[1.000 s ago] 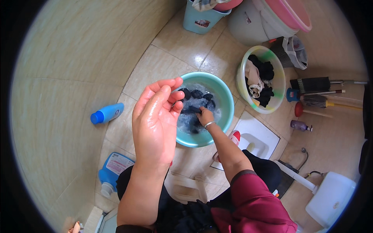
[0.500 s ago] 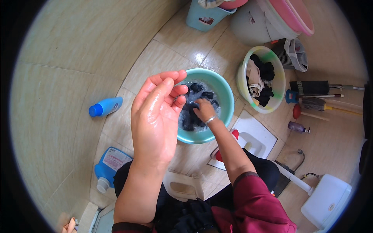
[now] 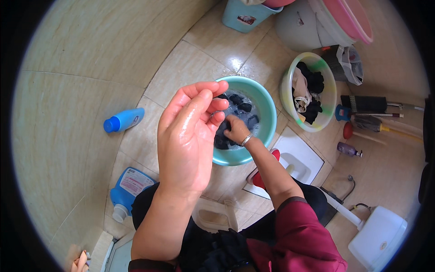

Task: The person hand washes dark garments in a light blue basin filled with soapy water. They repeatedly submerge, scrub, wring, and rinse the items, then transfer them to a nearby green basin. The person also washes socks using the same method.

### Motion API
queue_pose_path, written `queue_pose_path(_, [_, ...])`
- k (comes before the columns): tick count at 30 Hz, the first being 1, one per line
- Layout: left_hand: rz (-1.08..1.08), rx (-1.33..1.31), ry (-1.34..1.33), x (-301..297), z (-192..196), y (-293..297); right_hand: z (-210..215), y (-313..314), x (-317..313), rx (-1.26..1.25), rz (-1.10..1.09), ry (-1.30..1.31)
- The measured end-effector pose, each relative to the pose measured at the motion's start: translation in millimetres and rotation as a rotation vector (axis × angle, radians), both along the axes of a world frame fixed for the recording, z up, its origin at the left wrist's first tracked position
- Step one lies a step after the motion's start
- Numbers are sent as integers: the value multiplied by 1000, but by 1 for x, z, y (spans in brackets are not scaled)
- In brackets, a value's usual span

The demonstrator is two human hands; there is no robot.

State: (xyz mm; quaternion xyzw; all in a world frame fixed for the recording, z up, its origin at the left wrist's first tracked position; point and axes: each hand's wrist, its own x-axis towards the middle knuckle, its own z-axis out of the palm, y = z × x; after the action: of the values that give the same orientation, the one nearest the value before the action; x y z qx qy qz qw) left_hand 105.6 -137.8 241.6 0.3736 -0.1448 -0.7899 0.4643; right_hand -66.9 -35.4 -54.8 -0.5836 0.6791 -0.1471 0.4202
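My left hand [image 3: 189,131], wet and raised close to view, has its fingers loosely bent and apart, with nothing in them. It hides the left part of a turquoise basin [image 3: 270,120] on the floor. Inside the basin, dark wet laundry [image 3: 244,107] lies in sudsy water. My right hand [image 3: 237,130], with a bracelet at the wrist, reaches down into the basin, its fingers curled into the dark laundry and their tips hidden.
A pale basin [image 3: 284,90] of dark and beige clothes stands at the right, beside a squat toilet [image 3: 299,156]. Blue bottles [image 3: 131,120] stand or lie on the left. Buckets [image 3: 294,31] stand at the back; brushes [image 3: 367,122] lie along the right wall. A low stool [image 3: 215,215] is beneath me.
My right hand has shifted slightly left and its fingers have curled more into the laundry. The left hand stays raised in nearly the same pose; the whole view has shifted slightly.
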Motion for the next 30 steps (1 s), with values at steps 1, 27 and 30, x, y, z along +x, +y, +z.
queue_pose_path(1, [-1,-1,4,0,0,1,2,4,4,26,119,-28])
queue_pose_path(27, [-33,-62,13,-3,-5,-2,164,29,-47,127,-415,-564])
queue_pose_path(30, [-235,-264,-197,-6,-9,1,212,34,-51,66,-547,-647])
